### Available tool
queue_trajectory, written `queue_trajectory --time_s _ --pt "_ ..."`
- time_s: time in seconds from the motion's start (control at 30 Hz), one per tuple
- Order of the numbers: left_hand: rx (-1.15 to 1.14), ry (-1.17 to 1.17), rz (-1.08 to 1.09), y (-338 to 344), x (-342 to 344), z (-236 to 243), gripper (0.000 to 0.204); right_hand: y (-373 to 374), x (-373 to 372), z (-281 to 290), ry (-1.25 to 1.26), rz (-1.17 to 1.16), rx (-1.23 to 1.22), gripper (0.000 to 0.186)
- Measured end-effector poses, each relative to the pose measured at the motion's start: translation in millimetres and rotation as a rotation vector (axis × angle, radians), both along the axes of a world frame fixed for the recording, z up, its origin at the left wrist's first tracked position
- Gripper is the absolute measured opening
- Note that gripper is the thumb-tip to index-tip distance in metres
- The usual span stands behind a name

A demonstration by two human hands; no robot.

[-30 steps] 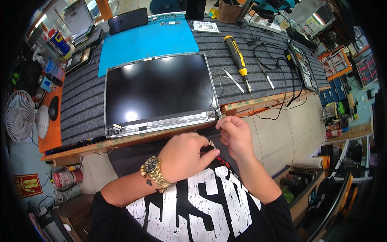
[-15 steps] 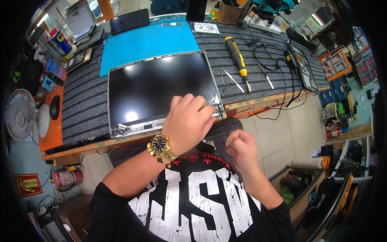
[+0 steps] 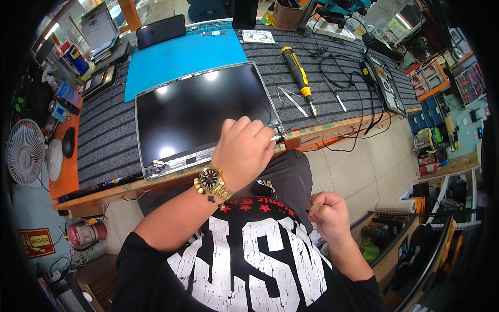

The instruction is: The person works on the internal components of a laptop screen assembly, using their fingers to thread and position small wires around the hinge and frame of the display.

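The left hand curled over the lower right corner of the thin black silver-framed laptop screen panel, fingertips pressed down there. The panel lay mid-frame on the grey ribbed bench mat. The right hand was a closed fist at lower right, whether holding anything I cannot tell.

1. Pretty clearly an electronics repair workshop: a bare laptop screen lies on a ribbed grey bench mat.
2. Yellow screwdriver, tweezers and loose cables scattered around.
3. Blue work mat, small fan, parts bins at the side.
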State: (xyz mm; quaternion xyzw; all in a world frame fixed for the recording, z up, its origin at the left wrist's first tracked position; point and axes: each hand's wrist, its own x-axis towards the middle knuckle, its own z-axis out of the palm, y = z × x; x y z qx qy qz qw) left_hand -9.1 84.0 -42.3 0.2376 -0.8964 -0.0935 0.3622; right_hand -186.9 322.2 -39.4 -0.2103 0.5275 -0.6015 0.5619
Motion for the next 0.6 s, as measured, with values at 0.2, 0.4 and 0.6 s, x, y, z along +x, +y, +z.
queue_trajectory --time_s 0.2,0.4,0.6 --pt "-0.002 0.007 0.001 -1.5 -3.8 -1.7 0.013 26.4 -13.6 1.2 0.02 0.016 0.011 0.013" --pt "0.005 0.002 0.002 -2.3 -7.0 -1.9 0.013 48.8 -19.5 7.5 0.094 0.006 0.021 0.011" --pt "0.008 -0.002 0.007 -4.1 -10.3 -2.0 0.013 73.7 -28.2 12.5 0.181 0.022 0.011 0.01"
